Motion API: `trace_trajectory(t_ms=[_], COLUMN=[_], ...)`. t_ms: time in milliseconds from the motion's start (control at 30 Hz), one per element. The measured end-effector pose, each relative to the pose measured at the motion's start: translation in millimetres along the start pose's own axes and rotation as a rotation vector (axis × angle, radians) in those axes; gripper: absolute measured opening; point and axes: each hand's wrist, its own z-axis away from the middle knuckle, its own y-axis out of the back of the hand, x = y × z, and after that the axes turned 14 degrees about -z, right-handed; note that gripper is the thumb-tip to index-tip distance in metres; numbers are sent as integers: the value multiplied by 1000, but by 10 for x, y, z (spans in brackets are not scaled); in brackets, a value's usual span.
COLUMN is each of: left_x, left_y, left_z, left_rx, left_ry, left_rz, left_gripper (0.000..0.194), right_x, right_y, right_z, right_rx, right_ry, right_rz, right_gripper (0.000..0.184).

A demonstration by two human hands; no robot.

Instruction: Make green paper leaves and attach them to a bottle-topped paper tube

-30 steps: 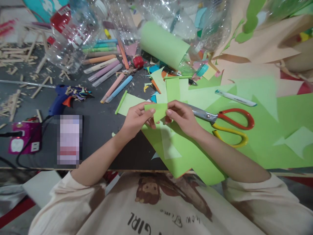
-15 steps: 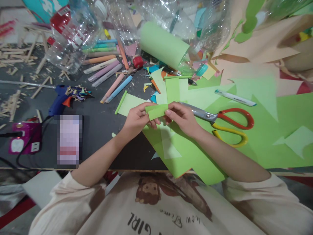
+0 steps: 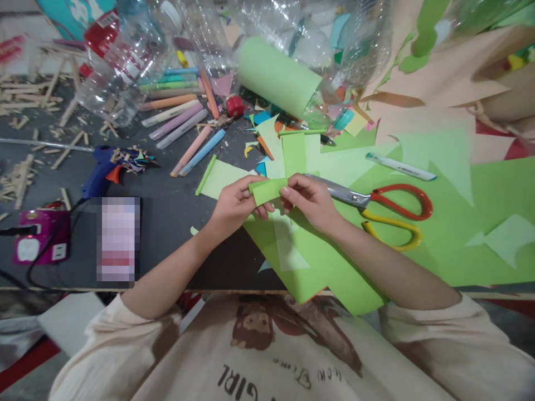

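Between my hands is a small green paper strip (image 3: 268, 190), with a fold or curl at its left end. My left hand (image 3: 238, 203) grips the strip's left end, fingers curled behind it. The right end is pinched between the thumb and fingers of my right hand (image 3: 307, 197). Green paper sheets (image 3: 334, 256) lie beneath and to the right. Just right of my right hand rest large scissors (image 3: 355, 197) with one red and one yellow handle. Beyond my hands lies another green strip (image 3: 295, 153), and a pale green piece with a rolled edge (image 3: 215, 175) sits behind my left hand.
A blue glue gun (image 3: 100, 170), a purple power socket (image 3: 44, 236) and a phone (image 3: 119, 239) are on the left. Several markers (image 3: 179, 120), plastic bottles (image 3: 121, 83) and a green-wrapped bottle (image 3: 280, 78) crowd the back. A marker (image 3: 401, 166) lies on the right-hand paper.
Both hands keep hold of the green paper strip in nearly the same place. The whole view has shifted very slightly; nothing else visibly differs.
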Motion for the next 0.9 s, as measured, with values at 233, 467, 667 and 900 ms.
trace_trajectory(t_ms=[233, 467, 667, 900], left_x=[-14, -10, 4, 12], left_y=[30, 34, 24, 31], left_z=[24, 11, -7, -3], left_rx=[44, 107, 197, 199], left_ry=[-28, -16, 7, -2], left_rz=[40, 6, -57, -78], left_gripper=[50, 48, 39, 41], right_x=[10, 17, 11, 15], right_y=[-16, -23, -20, -19], right_z=[-6, -7, -4, -5], right_rx=[93, 111, 121, 115], right_ry=[29, 56, 43, 49], right_rz=[24, 12, 13, 19], right_gripper=[47, 46, 46, 46])
